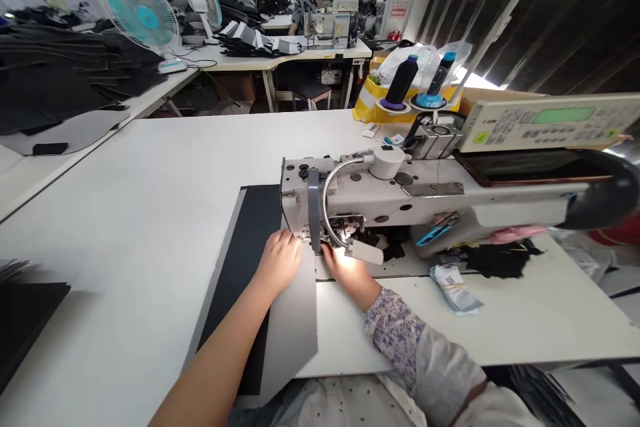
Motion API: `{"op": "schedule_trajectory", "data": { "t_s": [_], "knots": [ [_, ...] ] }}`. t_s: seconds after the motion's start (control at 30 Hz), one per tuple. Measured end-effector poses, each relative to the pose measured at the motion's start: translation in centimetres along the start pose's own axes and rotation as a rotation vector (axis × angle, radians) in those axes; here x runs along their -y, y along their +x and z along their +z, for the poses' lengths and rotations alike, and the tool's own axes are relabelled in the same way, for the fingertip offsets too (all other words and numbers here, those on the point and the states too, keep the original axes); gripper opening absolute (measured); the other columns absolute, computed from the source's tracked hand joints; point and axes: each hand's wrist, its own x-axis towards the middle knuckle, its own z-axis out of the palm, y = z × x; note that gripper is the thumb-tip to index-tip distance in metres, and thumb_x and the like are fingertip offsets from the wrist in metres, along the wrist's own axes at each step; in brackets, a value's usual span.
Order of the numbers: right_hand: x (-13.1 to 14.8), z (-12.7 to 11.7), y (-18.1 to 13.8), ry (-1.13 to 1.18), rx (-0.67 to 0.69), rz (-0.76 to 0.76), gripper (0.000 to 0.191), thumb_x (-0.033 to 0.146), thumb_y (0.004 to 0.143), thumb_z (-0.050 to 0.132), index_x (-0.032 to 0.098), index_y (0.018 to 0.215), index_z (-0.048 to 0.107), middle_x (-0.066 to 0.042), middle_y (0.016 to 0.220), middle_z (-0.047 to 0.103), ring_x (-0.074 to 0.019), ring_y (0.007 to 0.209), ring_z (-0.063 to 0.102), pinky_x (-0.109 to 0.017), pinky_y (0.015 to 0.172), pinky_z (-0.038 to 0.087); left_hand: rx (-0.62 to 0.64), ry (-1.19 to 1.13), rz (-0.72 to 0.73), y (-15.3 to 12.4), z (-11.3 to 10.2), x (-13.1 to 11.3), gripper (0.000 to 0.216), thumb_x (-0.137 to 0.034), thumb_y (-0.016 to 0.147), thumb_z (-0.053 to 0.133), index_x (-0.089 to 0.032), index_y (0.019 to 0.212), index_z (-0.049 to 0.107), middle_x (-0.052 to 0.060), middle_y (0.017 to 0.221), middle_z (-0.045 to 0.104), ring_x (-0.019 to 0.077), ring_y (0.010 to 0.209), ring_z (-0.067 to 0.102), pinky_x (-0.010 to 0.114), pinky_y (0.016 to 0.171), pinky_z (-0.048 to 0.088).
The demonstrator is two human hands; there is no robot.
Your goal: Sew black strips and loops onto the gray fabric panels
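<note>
A long grey and black fabric panel [250, 260] lies on the white table [140, 200] and runs under the head of a grey sewing machine [400, 193]. My left hand [279, 261] rests on the panel just left of the needle area, fingers curled down onto the cloth. My right hand [350, 271] sits at the panel's right edge under the machine's small lamp [364, 251], brightly lit, its fingertips hidden near the presser foot. The sleeve on my right arm is floral.
Black scraps [500, 258] and a banded bundle of paper labels [454, 285] lie right of the machine. Two thread cones [403, 83] stand behind it, beside a control panel [545, 121]. Stacked dark fabric [65, 73], a fan [140, 13] and another seated worker [300, 7] are farther off.
</note>
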Motion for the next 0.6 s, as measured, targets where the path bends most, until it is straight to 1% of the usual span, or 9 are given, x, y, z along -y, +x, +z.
{"op": "schedule_trajectory", "data": {
  "t_s": [0.1,0.17,0.27,0.33,0.37,0.43,0.47,0.53,0.6],
  "knots": [
    [0.3,-2.8,-1.3,0.058,0.005,0.076,0.022,0.02,0.094,0.047,0.019,0.108,0.064,-0.009,0.098,0.071,-0.0223,0.089,0.067,-0.038,0.085,0.055,0.006,-0.027,0.061,-0.6,-0.3,0.2,0.029,-0.018,0.09,0.039,-0.016,0.088,0.068,0.014,0.091,0.067,0.0287,0.096,0.059,0.041,0.088,0.044],
    [-0.6,-5.5,-3.3,0.07,-0.041,0.116,0.017,0.024,0.093,0.05,0.02,0.101,0.064,-0.006,0.095,0.07,-0.0201,0.087,0.065,-0.036,0.084,0.054,-0.03,-0.056,0.071,-1.5,-0.4,-0.2,0.033,-0.024,0.092,0.037,-0.016,0.099,0.068,0.016,0.102,0.068,0.0299,0.103,0.059,0.043,0.092,0.043],
    [-3.4,-9.7,-7.8,-0.067,-0.205,0.224,0.016,0.024,0.093,0.049,0.021,0.097,0.064,-0.009,0.102,0.067,-0.0231,0.1,0.06,-0.043,0.092,0.049,-0.085,-0.126,0.082,-2.8,-0.3,-1.8,0.037,-0.034,0.093,0.039,-0.018,0.114,0.065,0.014,0.119,0.064,0.0301,0.111,0.058,0.045,0.099,0.04],
    [-5.9,-12.1,-10.9,-0.226,-0.288,0.363,0.022,0.032,0.092,0.052,0.019,0.107,0.062,-0.013,0.111,0.063,-0.028,0.109,0.056,-0.05,0.096,0.045,-0.075,-0.204,0.127,-3.2,-0.3,-4.1,0.034,-0.035,0.092,0.043,-0.022,0.113,0.065,0.011,0.118,0.064,0.0285,0.11,0.058,0.045,0.099,0.04],
    [-7.0,-12.9,-12.3,-0.281,-0.298,0.439,0.031,0.037,0.089,0.055,0.018,0.114,0.06,-0.016,0.115,0.062,-0.0306,0.11,0.055,-0.053,0.095,0.044,-0.053,-0.257,0.144,-3.2,-0.4,-5.6,0.031,-0.034,0.092,0.044,-0.024,0.111,0.066,0.01,0.117,0.065,0.0274,0.11,0.058,0.044,0.099,0.04],
    [-8.7,-13.7,-14.0,-0.301,-0.275,0.557,0.048,0.045,0.085,0.058,0.015,0.123,0.055,-0.019,0.115,0.062,-0.0339,0.107,0.056,-0.055,0.091,0.045,0.022,-0.396,0.154,-2.9,-0.6,-9.0,0.028,-0.031,0.091,0.044,-0.026,0.11,0.066,0.008,0.117,0.064,0.0253,0.111,0.056,0.044,0.1,0.04],
    [-9.1,-13.7,-14.4,-0.265,-0.258,0.59,0.051,0.046,0.085,0.058,0.014,0.124,0.054,-0.018,0.113,0.063,-0.0339,0.104,0.058,-0.054,0.089,0.047,0.076,-0.481,0.145,-2.6,-0.8,-10.7,0.028,-0.029,0.091,0.045,-0.026,0.111,0.065,0.008,0.118,0.063,0.0248,0.112,0.055,0.044,0.101,0.039],
    [-8.5,-12.9,-14.4,-0.126,-0.255,0.604,0.048,0.046,0.084,0.055,0.015,0.12,0.055,-0.016,0.106,0.066,-0.0313,0.096,0.062,-0.05,0.086,0.05,0.186,-0.687,0.093,-1.9,-1.2,-13.8,0.031,-0.029,0.091,0.046,-0.024,0.116,0.062,0.009,0.121,0.061,0.0255,0.116,0.052,0.046,0.104,0.037],
    [-6.5,-11.8,-14.0,0.047,-0.298,0.582,0.044,0.049,0.083,0.056,0.016,0.113,0.058,-0.013,0.102,0.068,-0.0282,0.092,0.064,-0.043,0.082,0.053,0.268,-0.959,-0.025,-1.5,-1.5,-16.1,0.041,-0.037,0.09,0.049,-0.019,0.126,0.056,0.013,0.127,0.057,0.0274,0.12,0.049,0.047,0.106,0.035]
  ]
}}
